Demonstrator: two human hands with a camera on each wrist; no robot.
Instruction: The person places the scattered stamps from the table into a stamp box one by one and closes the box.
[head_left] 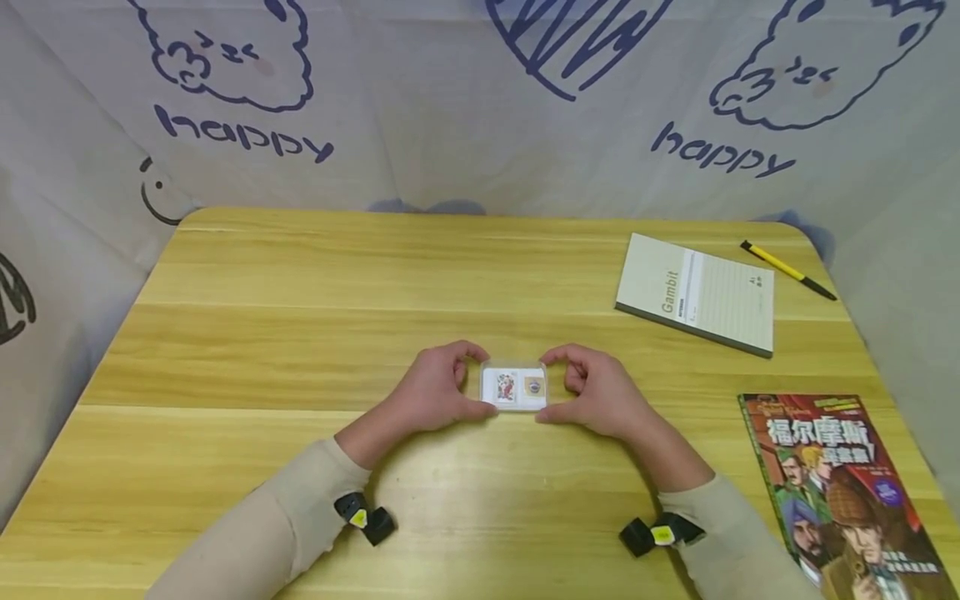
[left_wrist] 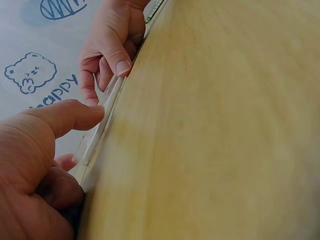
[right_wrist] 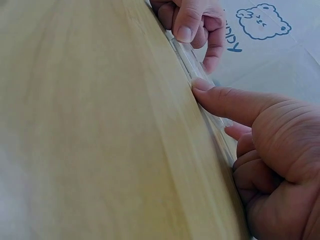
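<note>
A small clear plastic case (head_left: 519, 402) with a white backing sits near the middle of the wooden table. Two stamp-like pictures show inside it, a red and white one (head_left: 506, 387) on the left and a tan one (head_left: 534, 387) on the right. My left hand (head_left: 442, 387) grips the left end between thumb and index finger. At the opposite end, my right hand (head_left: 600, 396) pinches the case the same way. Both wrist views show the case edge-on, low over the tabletop, with a thumb (left_wrist: 95, 115) pressed to its near edge.
A beige notebook (head_left: 693, 292) lies at the back right, beside a yellow and black pen (head_left: 787, 271). A colourful comic-style book (head_left: 847, 492) lies at the right front. Behind the table (head_left: 300, 292) hangs a white cloth (head_left: 450, 125) with drawings.
</note>
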